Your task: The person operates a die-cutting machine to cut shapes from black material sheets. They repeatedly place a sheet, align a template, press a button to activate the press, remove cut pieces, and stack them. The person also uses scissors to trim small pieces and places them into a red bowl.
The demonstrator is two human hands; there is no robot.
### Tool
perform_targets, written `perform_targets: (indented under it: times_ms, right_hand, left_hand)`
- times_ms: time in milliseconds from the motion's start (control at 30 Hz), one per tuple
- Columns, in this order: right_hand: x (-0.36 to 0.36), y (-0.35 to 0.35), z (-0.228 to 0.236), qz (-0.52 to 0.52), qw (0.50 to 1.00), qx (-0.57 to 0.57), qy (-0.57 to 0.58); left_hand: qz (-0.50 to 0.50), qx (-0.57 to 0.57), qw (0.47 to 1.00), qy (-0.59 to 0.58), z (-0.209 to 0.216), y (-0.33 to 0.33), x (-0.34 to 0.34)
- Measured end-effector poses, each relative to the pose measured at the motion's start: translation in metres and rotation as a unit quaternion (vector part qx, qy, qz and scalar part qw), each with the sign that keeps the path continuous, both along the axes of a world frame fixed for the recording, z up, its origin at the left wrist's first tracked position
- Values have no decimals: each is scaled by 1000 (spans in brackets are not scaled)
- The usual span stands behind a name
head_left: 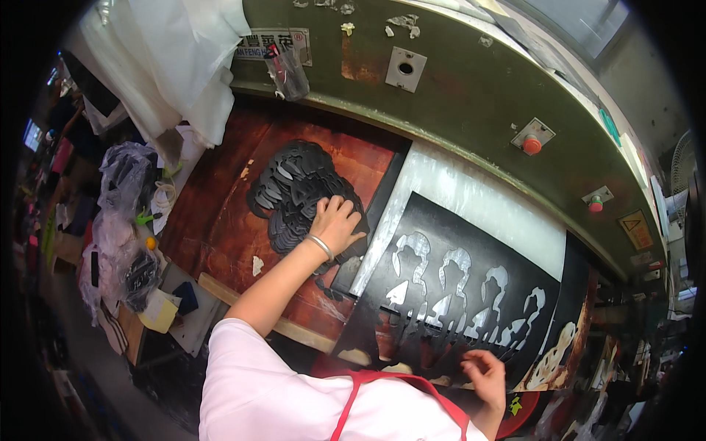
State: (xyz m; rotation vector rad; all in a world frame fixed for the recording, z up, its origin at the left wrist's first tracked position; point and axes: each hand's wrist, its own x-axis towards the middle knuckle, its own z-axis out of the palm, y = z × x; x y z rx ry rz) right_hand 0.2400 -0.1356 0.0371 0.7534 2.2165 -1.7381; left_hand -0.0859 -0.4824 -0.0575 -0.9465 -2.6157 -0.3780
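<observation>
The pile of black cut pieces (298, 184) lies on the reddish-brown surface (213, 198); the left hand (338, 224) rests at its right side – fingers bent, slightly spread, any grip I cannot tell; the right hand (487, 376), fingers loosely curled – hold unclear – is near the perforated black sheet's (471, 237) lower edge; beyond stands a green machine (471, 95).

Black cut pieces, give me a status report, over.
Left hand on the pile of black cut pieces. Right hand at near edge of black sheet, grip unclear. Small white scrap beside the pile, not blocking it.
</observation>
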Motion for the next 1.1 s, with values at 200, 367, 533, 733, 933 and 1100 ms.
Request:
perform_targets:
  times_ms: [200, 367, 533, 733, 933, 1100]
  right_hand:
    - [49, 122, -50, -230, 886, 403, 11]
    - [81, 176, -115, -383, 878, 287, -11]
    - [84, 160, -99, -438, 881, 138, 112]
    - [162, 100, -12, -400, 875, 207, 178]
    - [286, -35, -2, -696, 646, 252, 188]
    - [348, -197, -1, -881, 382, 278, 34]
  left_hand:
    - [7, 113, 992, -49, 39, 5, 79]
    - [115, 128, 977, -122, 12, 28, 186]
    - [210, 349, 857, -316, 18, 25, 168]
    - [102, 205, 870, -436, 101, 92, 119]
    - [-167, 79, 898, -398, 138, 251, 151]
    - [-396, 66, 794, -456, 118, 343, 234]
